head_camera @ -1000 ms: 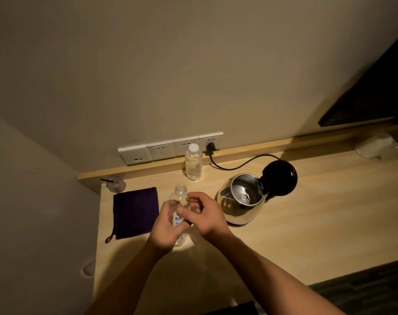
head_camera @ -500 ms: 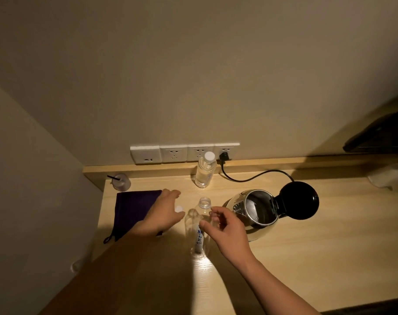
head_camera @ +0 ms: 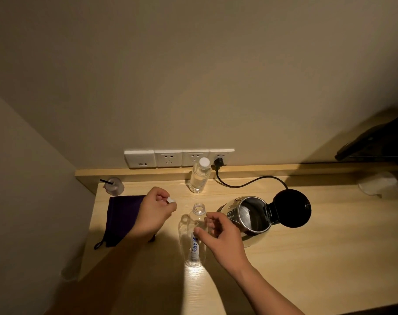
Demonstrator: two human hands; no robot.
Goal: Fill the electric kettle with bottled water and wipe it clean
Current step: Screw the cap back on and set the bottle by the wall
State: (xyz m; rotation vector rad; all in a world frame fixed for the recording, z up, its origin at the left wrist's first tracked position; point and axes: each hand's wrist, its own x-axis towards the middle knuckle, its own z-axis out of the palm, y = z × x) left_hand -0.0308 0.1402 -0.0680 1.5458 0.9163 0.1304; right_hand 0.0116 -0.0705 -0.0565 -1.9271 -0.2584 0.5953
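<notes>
A clear water bottle (head_camera: 192, 235) with a blue label stands uncapped on the wooden desk (head_camera: 307, 258). My right hand (head_camera: 220, 237) holds it loosely from the right, thumb on the front and fingers behind. My left hand (head_camera: 153, 214) is to the left of the bottle, above the purple cloth (head_camera: 122, 214), and pinches the white cap (head_camera: 171, 199). The steel electric kettle (head_camera: 248, 215) stands just right of the bottle with its black lid (head_camera: 292, 208) flipped open. A second, capped bottle (head_camera: 200, 176) stands at the back by the wall.
The kettle's black cord (head_camera: 243, 184) runs to a plug in the wall socket strip (head_camera: 178, 158). A small cup with a black straw (head_camera: 114, 185) sits at the back left corner. A crumpled clear bag (head_camera: 380, 184) lies at the far right.
My left hand has come off the bottle with the cap and moved left over the cloth. My right hand stays at the bottle, lower on its side.
</notes>
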